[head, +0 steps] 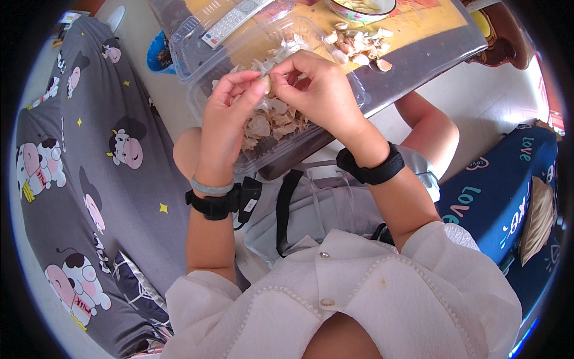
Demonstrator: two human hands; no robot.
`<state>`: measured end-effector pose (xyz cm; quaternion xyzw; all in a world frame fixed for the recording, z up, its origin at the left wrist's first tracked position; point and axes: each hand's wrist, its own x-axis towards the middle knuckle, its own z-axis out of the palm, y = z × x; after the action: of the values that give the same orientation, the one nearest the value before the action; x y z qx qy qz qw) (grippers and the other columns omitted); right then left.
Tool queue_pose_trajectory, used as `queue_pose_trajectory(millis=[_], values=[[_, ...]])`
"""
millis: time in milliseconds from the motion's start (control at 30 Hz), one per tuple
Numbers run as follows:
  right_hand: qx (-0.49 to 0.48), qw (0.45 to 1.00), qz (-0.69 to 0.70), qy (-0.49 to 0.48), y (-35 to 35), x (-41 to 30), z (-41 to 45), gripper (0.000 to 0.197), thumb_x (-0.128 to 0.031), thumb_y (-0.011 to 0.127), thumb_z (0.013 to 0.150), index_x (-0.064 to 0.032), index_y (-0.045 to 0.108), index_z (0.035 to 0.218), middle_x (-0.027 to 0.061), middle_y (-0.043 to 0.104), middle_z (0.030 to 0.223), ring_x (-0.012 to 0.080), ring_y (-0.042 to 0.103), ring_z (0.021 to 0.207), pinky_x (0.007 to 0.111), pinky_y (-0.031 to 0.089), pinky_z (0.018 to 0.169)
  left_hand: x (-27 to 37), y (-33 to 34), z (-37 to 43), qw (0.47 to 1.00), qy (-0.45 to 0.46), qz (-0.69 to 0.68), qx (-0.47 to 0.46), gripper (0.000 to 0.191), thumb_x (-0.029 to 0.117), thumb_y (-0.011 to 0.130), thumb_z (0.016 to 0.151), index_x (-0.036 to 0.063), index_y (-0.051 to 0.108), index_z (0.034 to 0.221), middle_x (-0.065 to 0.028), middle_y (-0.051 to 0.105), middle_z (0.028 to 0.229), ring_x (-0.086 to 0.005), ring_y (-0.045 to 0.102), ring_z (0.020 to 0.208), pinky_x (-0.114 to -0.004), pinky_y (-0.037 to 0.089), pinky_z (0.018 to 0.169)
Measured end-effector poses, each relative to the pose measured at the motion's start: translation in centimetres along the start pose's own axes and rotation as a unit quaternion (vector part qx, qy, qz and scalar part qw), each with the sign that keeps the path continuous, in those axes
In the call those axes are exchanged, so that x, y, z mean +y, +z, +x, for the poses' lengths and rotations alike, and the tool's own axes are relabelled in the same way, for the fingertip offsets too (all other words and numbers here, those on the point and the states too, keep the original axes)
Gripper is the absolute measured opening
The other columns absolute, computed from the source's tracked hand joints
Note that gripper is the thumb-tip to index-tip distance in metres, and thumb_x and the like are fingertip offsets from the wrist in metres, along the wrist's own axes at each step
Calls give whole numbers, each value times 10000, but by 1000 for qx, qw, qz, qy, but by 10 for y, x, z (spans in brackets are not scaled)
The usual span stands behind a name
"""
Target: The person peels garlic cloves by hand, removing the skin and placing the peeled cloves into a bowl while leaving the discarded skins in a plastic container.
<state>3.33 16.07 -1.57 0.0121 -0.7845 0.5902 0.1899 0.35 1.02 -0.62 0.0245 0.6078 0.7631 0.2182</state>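
Between the fingertips of my left hand (231,105) is a pale garlic clove (267,84). My right hand (316,87) meets it from the other side, thumb and index finger pinched at the clove's upper end; whether a bit of skin is between them I cannot tell. Both hands are above a clear plastic container (197,105) that holds a heap of dry garlic skins (269,123). Right of the container, a pile of unpeeled garlic cloves (358,45) lies on the table. Behind the pile stands a floral enamel bowl (358,15) with peeled cloves inside.
A white remote control (228,24) rests on the container's clear lid (184,40). The table's edge (421,80) runs just before my knees. A blue basket (159,54) stands on the floor at left. Cloth-covered seats flank me, one grey (148,188), one blue (489,202).
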Motion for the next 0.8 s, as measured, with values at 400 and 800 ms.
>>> queue_pose_trajectory(millis=[400,800], values=[[5,1000,3,8,-1,2,0,91,-65,669,680,-21,603,725,68,590,673,157,597,586,262,483,553,1,-1,-2,999,14,30,5,203,110,601,855,-8,581,1019,-50,604,964,-85,547,893,-214,424,802],[-27,995,61,76,-4,5,1,118,-96,671,701,-7,610,749,41,598,640,100,560,569,238,471,555,1,-4,0,1000,-7,19,-1,222,153,566,885,-9,588,1035,-51,616,930,-63,540,838,-176,411,744]])
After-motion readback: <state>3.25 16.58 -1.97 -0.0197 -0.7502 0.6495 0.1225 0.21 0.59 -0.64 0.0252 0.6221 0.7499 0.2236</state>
